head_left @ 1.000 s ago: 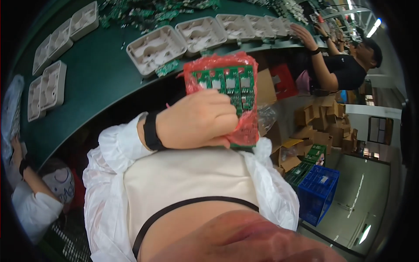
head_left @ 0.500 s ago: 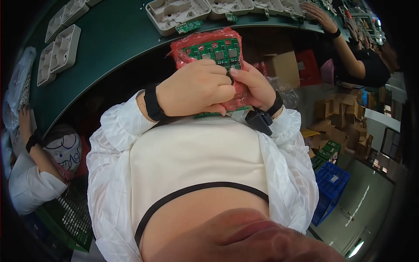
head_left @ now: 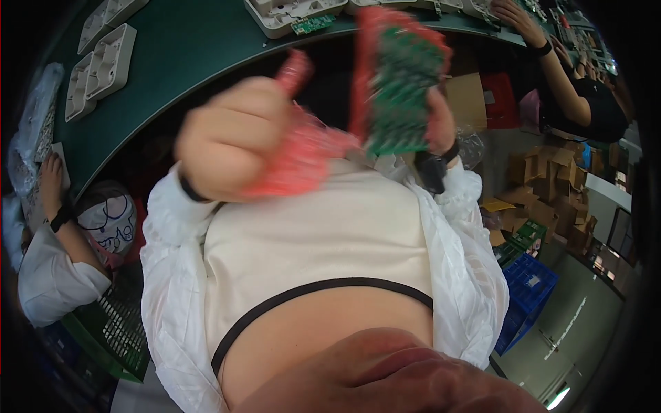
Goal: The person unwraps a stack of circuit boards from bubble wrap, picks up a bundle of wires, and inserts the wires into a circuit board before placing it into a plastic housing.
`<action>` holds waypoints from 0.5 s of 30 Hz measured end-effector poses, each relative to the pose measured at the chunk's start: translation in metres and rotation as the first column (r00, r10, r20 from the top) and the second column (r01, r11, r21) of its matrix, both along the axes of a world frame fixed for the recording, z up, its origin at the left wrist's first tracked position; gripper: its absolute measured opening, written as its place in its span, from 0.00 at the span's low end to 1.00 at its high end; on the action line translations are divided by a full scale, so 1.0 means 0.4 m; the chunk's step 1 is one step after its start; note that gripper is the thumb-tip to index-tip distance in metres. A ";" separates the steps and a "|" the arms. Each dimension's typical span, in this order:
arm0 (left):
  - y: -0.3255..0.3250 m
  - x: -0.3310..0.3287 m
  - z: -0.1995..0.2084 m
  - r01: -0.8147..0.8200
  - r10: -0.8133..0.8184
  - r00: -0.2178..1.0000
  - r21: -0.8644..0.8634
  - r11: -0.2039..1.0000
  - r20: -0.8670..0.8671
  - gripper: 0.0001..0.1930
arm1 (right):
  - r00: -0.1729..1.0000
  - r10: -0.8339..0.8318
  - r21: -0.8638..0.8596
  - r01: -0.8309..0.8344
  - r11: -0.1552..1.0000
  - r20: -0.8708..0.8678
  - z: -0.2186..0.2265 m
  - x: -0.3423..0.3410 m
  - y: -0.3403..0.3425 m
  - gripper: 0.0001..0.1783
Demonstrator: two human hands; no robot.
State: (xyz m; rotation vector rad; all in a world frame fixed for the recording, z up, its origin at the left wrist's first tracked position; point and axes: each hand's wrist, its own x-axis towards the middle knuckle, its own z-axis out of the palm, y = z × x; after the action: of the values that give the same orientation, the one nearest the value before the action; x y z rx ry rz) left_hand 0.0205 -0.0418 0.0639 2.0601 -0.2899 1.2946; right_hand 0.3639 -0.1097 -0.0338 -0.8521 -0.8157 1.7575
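Observation:
My left hand (head_left: 237,138) is closed in a fist round red bubble wrap (head_left: 306,155), which trails from it toward the right and is smeared by motion. A green circuit board panel (head_left: 403,89) stands tilted up on the right, gripped along its right edge by my right hand (head_left: 441,120). More red wrap runs along the panel's left and top edges. Whether the two stretches of wrap are one piece, I cannot tell. Most of my right hand's fingers are hidden behind the panel.
Beyond my hands curves a green worktable (head_left: 165,82) with pale plastic housings (head_left: 110,62) and a small circuit board (head_left: 313,25). Co-workers' arms reach in at left (head_left: 51,186) and right (head_left: 530,31). Cardboard boxes (head_left: 551,179) and a blue crate (head_left: 527,296) stand at right.
My hands have moved apart. The left has pulled red bubble wrap leftward off the panel's face, while the right has lifted the panel up and to the right.

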 end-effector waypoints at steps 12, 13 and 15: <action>-0.010 0.047 -0.035 -0.147 0.342 0.938 -0.837 0.528 0.051 0.07 | 0.928 -0.320 0.046 0.334 0.941 -0.190 -0.003 0.030 -0.026 0.39; -0.006 0.055 -0.035 -0.176 0.256 0.965 -0.869 0.463 -0.059 0.09 | 0.935 -0.310 0.060 0.324 0.944 -0.175 0.003 0.016 -0.029 0.40; 0.006 0.056 -0.038 -0.223 0.178 0.970 -0.885 0.409 -0.162 0.12 | 0.944 -0.282 0.091 0.300 0.950 -0.169 0.020 -0.010 -0.030 0.41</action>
State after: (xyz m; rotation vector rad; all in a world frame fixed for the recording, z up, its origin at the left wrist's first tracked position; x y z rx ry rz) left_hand 0.0429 -0.0395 0.0488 1.1555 0.6187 1.1371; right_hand 0.3598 -0.1218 -0.0259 -0.7103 -0.6462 1.4790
